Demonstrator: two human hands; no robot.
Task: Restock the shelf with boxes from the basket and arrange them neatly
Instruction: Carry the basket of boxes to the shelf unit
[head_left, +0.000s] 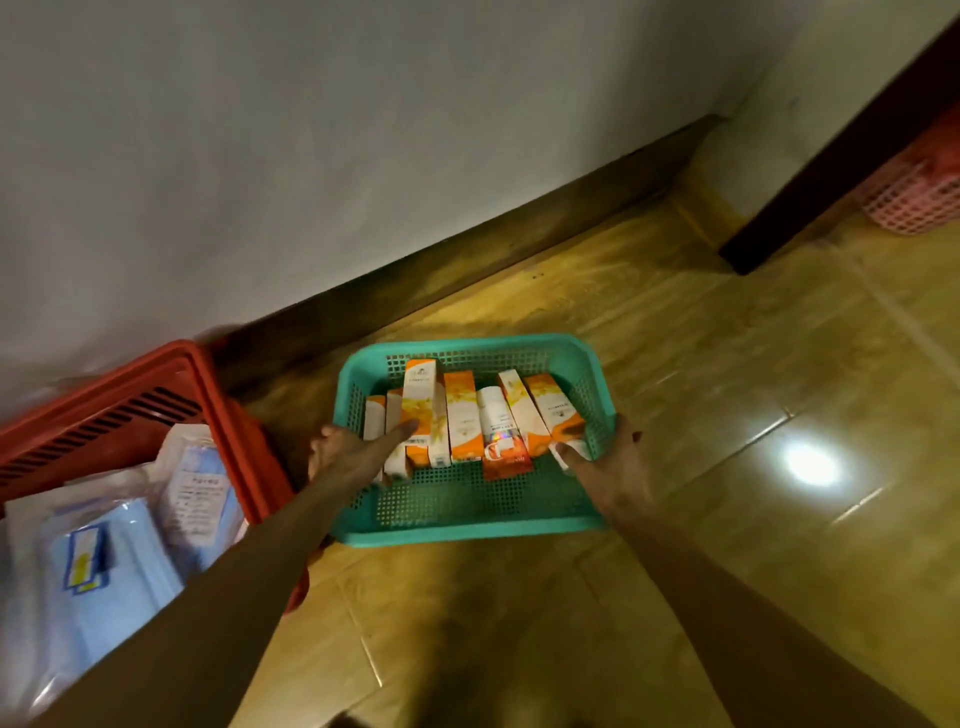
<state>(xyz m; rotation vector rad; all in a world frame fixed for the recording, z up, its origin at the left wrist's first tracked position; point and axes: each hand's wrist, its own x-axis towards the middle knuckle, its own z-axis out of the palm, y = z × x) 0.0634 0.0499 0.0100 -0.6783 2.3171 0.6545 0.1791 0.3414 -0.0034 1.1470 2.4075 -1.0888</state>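
A teal plastic basket rests on the tiled floor near the wall. Several orange-and-white boxes lie side by side in its far half; one taller box leans up at the left. My left hand clasps the basket's left wall, thumb inside and touching the tall box, fingers outside. My right hand clasps the right wall the same way, thumb inside beside the rightmost box. No shelf is in view.
A red crate with blue and white plastic-wrapped packs stands close on the left, touching my left forearm. A pink mesh basket sits behind a dark wooden upright at the far right. A wall with brown skirting runs behind.
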